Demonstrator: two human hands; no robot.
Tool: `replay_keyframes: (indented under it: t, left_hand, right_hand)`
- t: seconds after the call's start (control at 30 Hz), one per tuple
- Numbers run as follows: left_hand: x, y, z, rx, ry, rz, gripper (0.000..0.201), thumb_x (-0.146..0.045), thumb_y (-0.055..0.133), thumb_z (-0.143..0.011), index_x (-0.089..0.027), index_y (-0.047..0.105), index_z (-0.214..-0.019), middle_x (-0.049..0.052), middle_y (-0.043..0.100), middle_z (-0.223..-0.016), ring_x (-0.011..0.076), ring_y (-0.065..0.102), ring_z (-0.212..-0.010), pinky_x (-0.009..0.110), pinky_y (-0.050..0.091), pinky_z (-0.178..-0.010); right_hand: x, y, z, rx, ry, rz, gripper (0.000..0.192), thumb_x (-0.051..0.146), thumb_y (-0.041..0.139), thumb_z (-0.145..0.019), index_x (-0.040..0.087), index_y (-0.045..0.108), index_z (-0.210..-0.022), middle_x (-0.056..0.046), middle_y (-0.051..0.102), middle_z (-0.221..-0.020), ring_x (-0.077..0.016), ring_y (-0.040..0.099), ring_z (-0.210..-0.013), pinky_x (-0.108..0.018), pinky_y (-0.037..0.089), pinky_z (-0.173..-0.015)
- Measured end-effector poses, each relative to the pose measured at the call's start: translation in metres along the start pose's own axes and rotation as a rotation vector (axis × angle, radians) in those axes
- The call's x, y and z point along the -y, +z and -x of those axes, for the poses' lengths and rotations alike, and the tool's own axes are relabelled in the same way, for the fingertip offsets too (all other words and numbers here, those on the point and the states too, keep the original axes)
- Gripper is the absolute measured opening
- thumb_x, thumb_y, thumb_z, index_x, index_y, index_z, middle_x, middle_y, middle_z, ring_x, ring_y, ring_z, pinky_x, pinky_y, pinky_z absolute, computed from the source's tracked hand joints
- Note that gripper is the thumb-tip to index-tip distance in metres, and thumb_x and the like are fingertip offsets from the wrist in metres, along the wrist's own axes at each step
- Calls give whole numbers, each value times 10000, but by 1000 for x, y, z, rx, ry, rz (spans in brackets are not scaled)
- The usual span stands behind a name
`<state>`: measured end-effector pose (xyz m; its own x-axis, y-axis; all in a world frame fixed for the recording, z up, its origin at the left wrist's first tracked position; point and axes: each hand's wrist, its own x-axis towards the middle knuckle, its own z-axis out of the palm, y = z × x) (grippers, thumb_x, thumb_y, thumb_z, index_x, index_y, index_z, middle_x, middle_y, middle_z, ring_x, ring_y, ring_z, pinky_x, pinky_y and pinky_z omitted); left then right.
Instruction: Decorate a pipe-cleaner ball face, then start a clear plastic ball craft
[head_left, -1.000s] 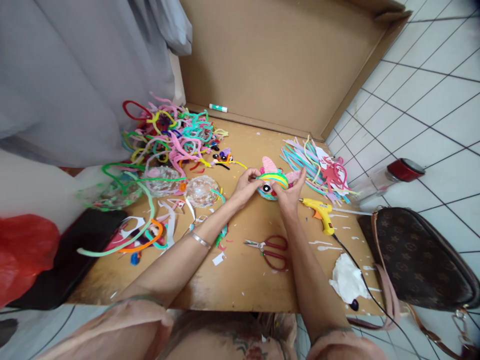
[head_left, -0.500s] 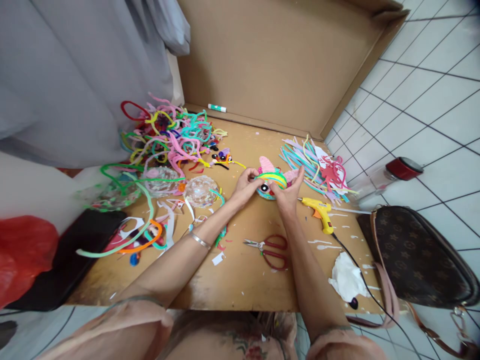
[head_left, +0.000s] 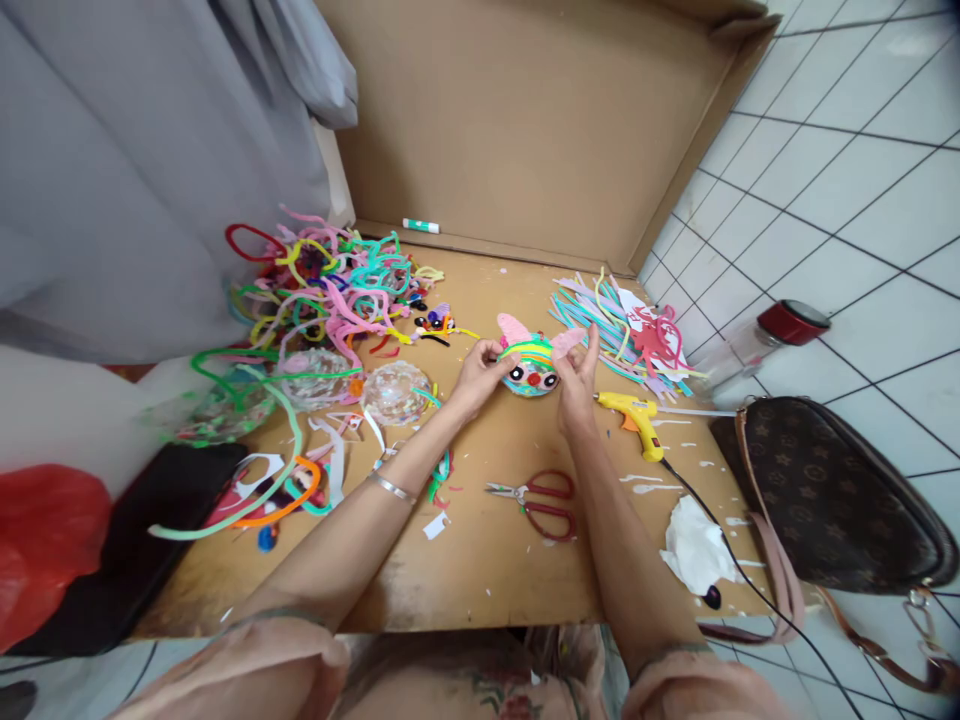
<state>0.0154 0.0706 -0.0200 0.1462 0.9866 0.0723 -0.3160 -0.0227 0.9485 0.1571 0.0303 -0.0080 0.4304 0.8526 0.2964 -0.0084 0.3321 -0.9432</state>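
Observation:
Between my two hands is a round craft animal head (head_left: 531, 374), striped green and yellow, with two pink ears, round black-and-white eyes and a red nose. Its left edge is pinched in the fingers of my left hand (head_left: 481, 374). My right hand (head_left: 576, 385) grips the other side near the right ear, its index finger pointing up. On the table below lie red-handled scissors (head_left: 546, 493), blades partly apart. To the right of my right hand rests a yellow hot glue gun (head_left: 634, 420) with a glue stick in its back.
A tangled heap of pipe cleaners (head_left: 337, 280) and clear textured bowls (head_left: 396, 392) fill the left side. Straight pipe cleaners (head_left: 600, 325) lie at back right. A brown handbag (head_left: 840, 490), a bottle (head_left: 757, 345) and crumpled tissue (head_left: 697, 545) are on the right. Cardboard (head_left: 540, 130) stands behind.
The animal head has turned so its face shows more fully, with both eyes and the nose visible. My right hand has shifted from its front to its right side.

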Motion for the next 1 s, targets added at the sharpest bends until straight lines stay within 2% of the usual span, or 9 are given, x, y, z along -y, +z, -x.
replay_keyframes:
  t: [0.07,0.23,0.33,0.47,0.57,0.8,1.0]
  left_hand:
    - [2,-1,-1,-24,1,0,508,-488,875,-589,-208,496,-778,-61,536,-704,96,498,-654,227,430,-633]
    - [5,-4,-3,-117,66,-26,473,-448,864,-609,-202,494,-771,-64,510,-701,85,472,-638,221,413,-634]
    - [5,-3,-3,-162,114,-38,456,-432,861,-616,-197,500,-768,-62,505,-705,79,455,-627,216,398,-625]
    - [5,-1,0,-135,129,-8,453,-418,857,-593,-199,502,-769,-61,489,-707,86,449,-635,218,393,-626]
    - [5,1,3,-124,156,-14,436,-412,842,-592,-202,507,-776,-54,483,-724,92,452,-650,224,399,-638]
    - [6,-2,2,-176,214,-69,376,-381,844,-601,-196,564,-771,-47,497,-719,88,409,-621,217,383,-598]
    - [5,-2,3,-107,233,-46,355,-395,838,-622,-194,583,-764,-42,522,-688,91,429,-598,218,388,-580]
  right_hand:
    - [1,1,0,-14,21,-74,1003,482,697,-755,282,172,-1586,-138,532,-1438,-274,577,-1308,-510,448,-1122]
    - [-7,1,-1,-49,52,-95,1091,463,762,-671,256,192,-1579,-156,505,-1445,-292,518,-1365,-528,429,-1133]
    - [-12,3,0,-28,40,-81,1112,482,779,-648,256,197,-1569,-160,518,-1430,-292,554,-1312,-507,457,-1104]
    - [-13,6,2,8,11,-9,1102,484,791,-641,262,205,-1548,-154,539,-1392,-263,597,-1211,-445,512,-1030]
    - [-11,7,4,0,20,4,1106,456,786,-626,234,204,-1539,-159,539,-1372,-260,592,-1207,-431,522,-1014]
    - [-13,10,5,-24,32,18,1072,397,757,-626,206,220,-1534,-179,515,-1387,-261,596,-1174,-440,532,-996]
    - [-19,9,4,-12,2,18,1037,379,754,-656,233,228,-1538,-156,541,-1359,-251,608,-1152,-437,546,-979]
